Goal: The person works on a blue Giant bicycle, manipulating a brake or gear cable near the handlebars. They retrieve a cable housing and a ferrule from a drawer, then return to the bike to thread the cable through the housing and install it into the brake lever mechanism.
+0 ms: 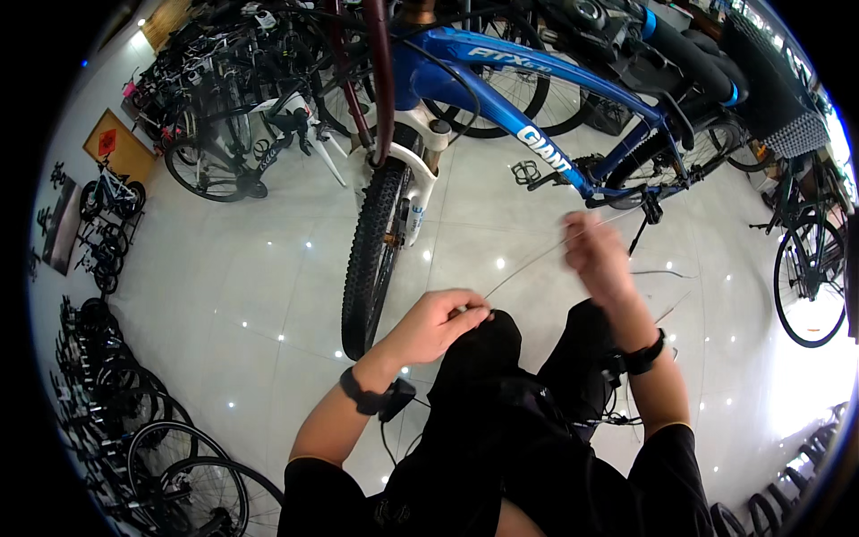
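Note:
A thin cable stretches in a slant between my two hands, above my knees. My left hand pinches its near end between thumb and fingertips. Farther right and higher, my right hand is closed around the cable; motion blurs its fingers. Beyond that hand a fine length of cable carries on toward the rear of a blue bicycle frame. This bicycle stands ahead of me, its white fork and knobby front tyre left of centre. Neither hand touches the bicycle.
Parked bicycles crowd the far left, and loose wheels stack at the lower left. Another bicycle stands at right, below a dark basket. A dark cable piece lies right of my right hand on the tiled floor.

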### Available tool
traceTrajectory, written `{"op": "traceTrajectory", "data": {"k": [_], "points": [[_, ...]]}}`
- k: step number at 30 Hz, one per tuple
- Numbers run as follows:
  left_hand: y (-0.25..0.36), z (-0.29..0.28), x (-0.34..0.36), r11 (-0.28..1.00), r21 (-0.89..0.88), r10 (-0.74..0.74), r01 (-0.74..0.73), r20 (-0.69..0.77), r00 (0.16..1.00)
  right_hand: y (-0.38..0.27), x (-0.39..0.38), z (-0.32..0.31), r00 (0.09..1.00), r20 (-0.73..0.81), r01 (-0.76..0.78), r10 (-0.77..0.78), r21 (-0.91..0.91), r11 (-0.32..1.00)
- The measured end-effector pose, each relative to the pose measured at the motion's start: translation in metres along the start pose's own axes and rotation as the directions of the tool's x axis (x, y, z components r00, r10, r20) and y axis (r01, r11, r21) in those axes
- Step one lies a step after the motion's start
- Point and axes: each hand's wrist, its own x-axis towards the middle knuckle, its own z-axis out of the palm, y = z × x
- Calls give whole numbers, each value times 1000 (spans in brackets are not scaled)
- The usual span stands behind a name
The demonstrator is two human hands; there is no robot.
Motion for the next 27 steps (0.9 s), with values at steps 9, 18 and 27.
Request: {"op": "traceTrajectory", "data": {"k": [9, 18, 27], "points": [[-22, 25, 35, 1000, -9, -29, 29, -95, 995, 26, -5, -21, 992, -122, -32, 24, -62, 998], [-40, 54, 91, 988, 141, -66, 57, 57, 996, 69, -17, -59, 951, -281, -72, 126, 196, 978], [-40, 85, 115, 986, 162, -70, 48, 131, 989, 67, -39, -98, 960, -279, 23, 20, 147, 989]]}}
